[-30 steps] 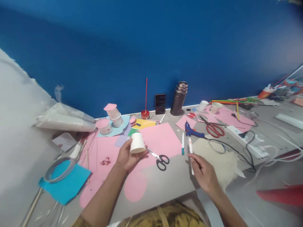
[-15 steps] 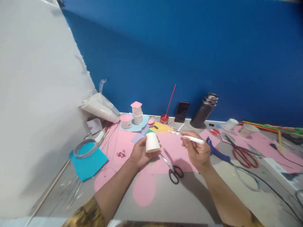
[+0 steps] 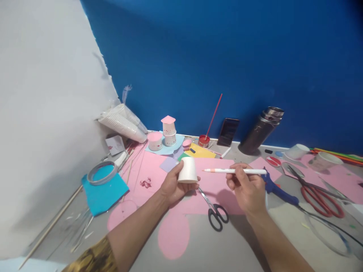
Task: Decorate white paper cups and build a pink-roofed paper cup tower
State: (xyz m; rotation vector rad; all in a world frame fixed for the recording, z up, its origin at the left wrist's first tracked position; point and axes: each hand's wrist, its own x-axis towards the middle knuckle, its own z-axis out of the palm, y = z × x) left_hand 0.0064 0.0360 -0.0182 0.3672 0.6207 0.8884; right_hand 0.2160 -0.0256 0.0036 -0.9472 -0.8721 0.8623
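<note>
In the head view my left hand (image 3: 173,184) is wrapped round a plain white paper cup (image 3: 187,170), held upside down with its wide rim lowest. My right hand (image 3: 249,187) pinches a white marker pen (image 3: 227,171), its peach-coloured tip pointing left toward the cup without touching it. Below the hands, black-handled scissors (image 3: 214,209) lie partly on pink paper (image 3: 215,189). Behind the cup stand two stacked cups with a pink cone roof (image 3: 168,120) and a single cup with a pink top (image 3: 155,141), both bearing small red marks.
Nested white cups (image 3: 123,122) lean at the left wall, behind a tape roll (image 3: 102,173) on blue card. A phone (image 3: 228,132) and dark flask (image 3: 261,130) line the back. Rightward lie a blue glue gun (image 3: 279,190) and red-handled scissors (image 3: 320,200). A pink paper circle (image 3: 173,236) is near the front.
The marker has swung from a slant to nearly level, its tip still pointing left. My left hand keeps hold of the cup. The whole view has shifted slightly.
</note>
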